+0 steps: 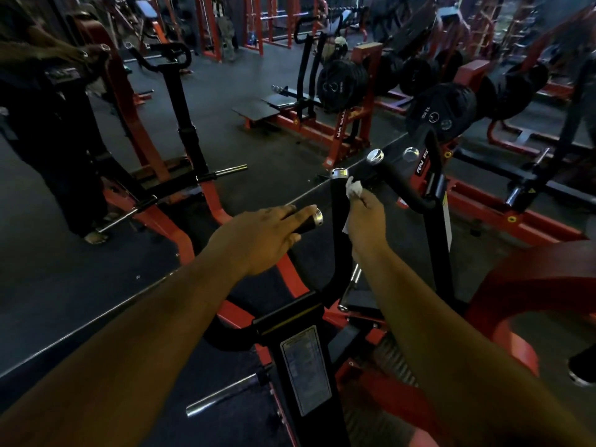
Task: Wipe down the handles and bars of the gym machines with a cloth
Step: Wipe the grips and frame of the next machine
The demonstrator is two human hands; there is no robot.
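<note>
Right hand [364, 217] pinches a small crumpled white cloth [354, 188] between curled fingers, pressing it against the upper part of an upright black foam-covered handle with a chrome end cap [339, 201], just below the cap. Cloth sits on the handle's right side, a tail of it showing below the hand; likely mid-wipe on that grip. Left hand [258, 240] lies over a second black padded handle with a chrome cap [310, 221] that angles out to the right; fingers look extended over the top, thumb side hidden, so a full wrap cannot be confirmed, reads as resting or steadying. Judgement: left hand braces the lever arm so it does not swing while the right scrubs. Both handles branch from one black steel frame with a grey instruction placard [304, 369] in the foreground. A third black curved handle with chrome cap [392, 175] sits just beyond the cloth, apparently not yet being wiped. Behind: red plate-loaded machine frame [351, 124] carrying black weight plates [342, 82], dark rubber floor [64, 285]. Another person stands at the far left by a neighbouring machine; details too dim.
</note>
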